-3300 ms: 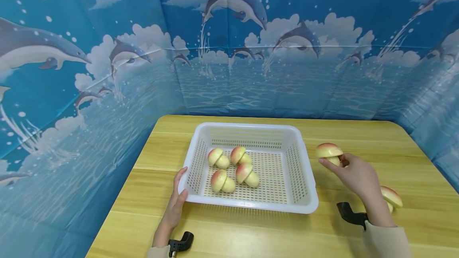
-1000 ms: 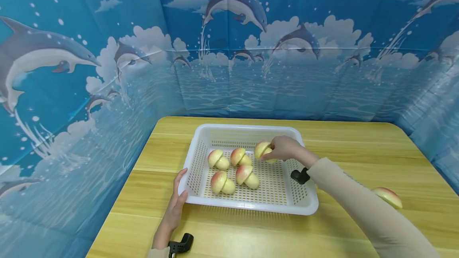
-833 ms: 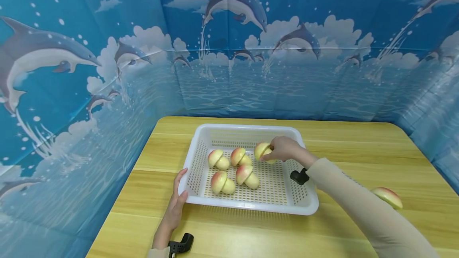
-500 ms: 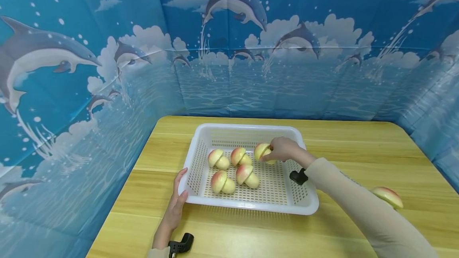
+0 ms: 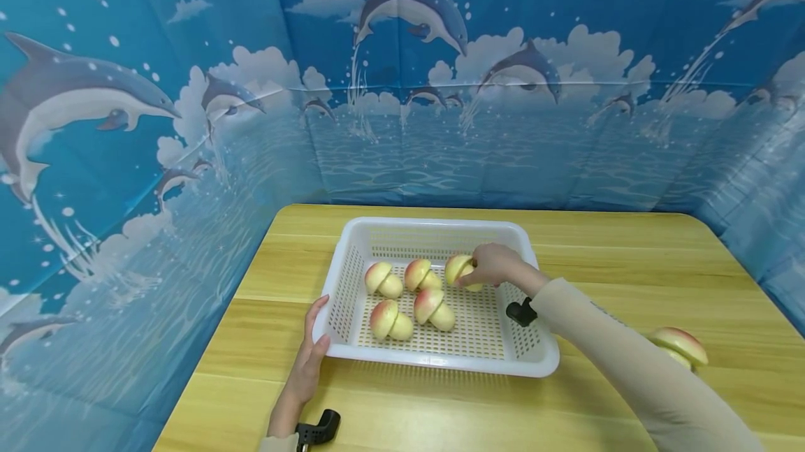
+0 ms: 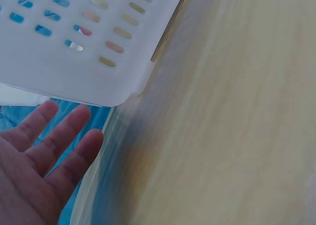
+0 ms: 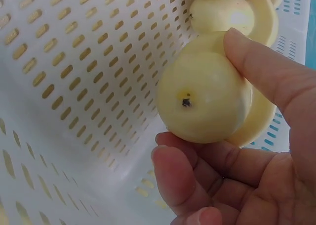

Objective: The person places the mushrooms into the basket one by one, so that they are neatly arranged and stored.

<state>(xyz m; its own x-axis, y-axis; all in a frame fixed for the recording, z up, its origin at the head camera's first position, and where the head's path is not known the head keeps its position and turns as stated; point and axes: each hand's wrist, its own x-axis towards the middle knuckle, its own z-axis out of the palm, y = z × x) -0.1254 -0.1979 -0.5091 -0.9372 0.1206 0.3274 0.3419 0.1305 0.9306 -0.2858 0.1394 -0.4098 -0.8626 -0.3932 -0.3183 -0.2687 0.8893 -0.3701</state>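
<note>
A white plastic basket (image 5: pixel 434 361) with slotted walls stands on the table. Inside it, several yellow mushrooms (image 5: pixel 391 319) with reddish caps lie on their sides. My right hand (image 5: pixel 501 265) reaches over the right wall and pinches another mushroom (image 5: pixel 459 267) by its stem, near the back of the basket. Seen from the right wrist, thumb and fingers lie on either side of that pale stem (image 7: pixel 202 99), its dark-spotted end towards the camera. My left hand (image 5: pixel 306 361) touches the basket's front left corner; three straight fingers (image 6: pixel 74 158) show below the rim in the left wrist view.
One more mushroom (image 5: pixel 679 346) sits on the wooden table (image 5: pixel 428 417) at the right, partly hidden behind my right sleeve (image 5: pixel 629 361). A blue curtain (image 5: pixel 402 137) printed with dolphins hangs behind and left of the table. Black camera mounts (image 5: pixel 319 428) are on both wrists.
My right hand has carried the mushroom from right of the basket to inside it, then lowered it slightly over the last second. The left hand has stayed at the corner.
</note>
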